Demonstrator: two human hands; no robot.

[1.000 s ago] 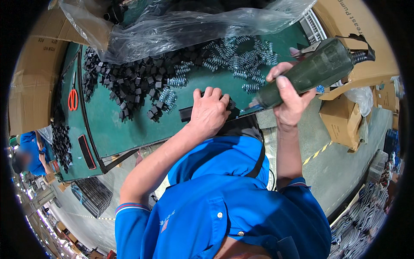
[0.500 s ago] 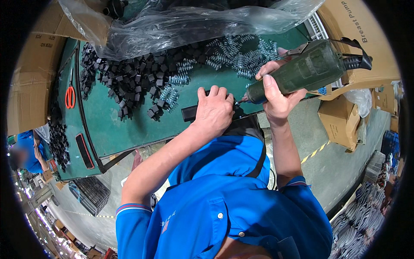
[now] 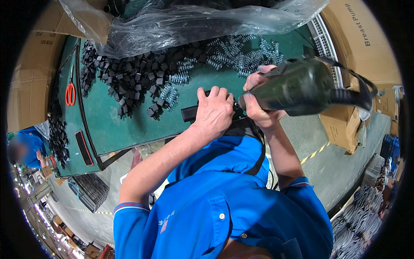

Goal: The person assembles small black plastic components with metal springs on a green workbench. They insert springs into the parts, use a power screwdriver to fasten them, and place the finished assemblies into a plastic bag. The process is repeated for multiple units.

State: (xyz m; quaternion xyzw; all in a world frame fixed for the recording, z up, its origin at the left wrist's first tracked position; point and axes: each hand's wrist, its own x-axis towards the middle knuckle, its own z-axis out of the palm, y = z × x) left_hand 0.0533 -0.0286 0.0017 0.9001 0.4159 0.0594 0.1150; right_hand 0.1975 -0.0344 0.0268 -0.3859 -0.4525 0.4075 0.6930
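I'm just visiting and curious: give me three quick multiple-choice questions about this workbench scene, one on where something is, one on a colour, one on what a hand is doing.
1. Where do the scissors lie?
A. near the table's left edge
B. under the plastic bag
C. in the right hand

2. What colour is the table top?
A. white
B. green
C. red

3. What is the right hand doing?
A. resting flat and empty
B. gripping a dark green power tool
C. pulling at the plastic bag

Answers:
1 A: the orange-handled scissors lie at the left edge, apart from the pile of black parts.
2 B: the bare surface is green.
3 B: its fingers wrap the power tool, whose tip points at the black part under the left hand.
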